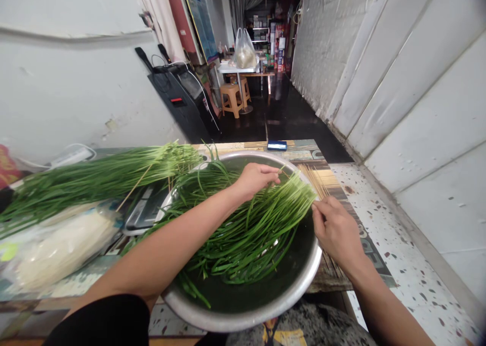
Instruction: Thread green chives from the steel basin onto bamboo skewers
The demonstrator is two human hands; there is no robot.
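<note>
Long garlic chives (243, 229) lie in a wide metal basin (299, 295), their pale cut ends lined up side by side at the right rim. Across those ends, my right hand (336, 229) pinches what looks like the end of a thin bamboo skewer, mostly hidden by the stems and fingers. My left hand (256, 179) is closed in a pinch over the far side of the row, at a thin stem end; the fingertips partly hide it. More bamboo skewers (315, 179) lie on the table beyond my right hand.
Another bunch of chives (94, 171), with skewers in it, lies at the left above a scale (140, 214). A plastic bag of pale contents (64, 250) sits nearer. A small blue object (277, 145) is behind the basin. Stools (231, 98) stand farther back.
</note>
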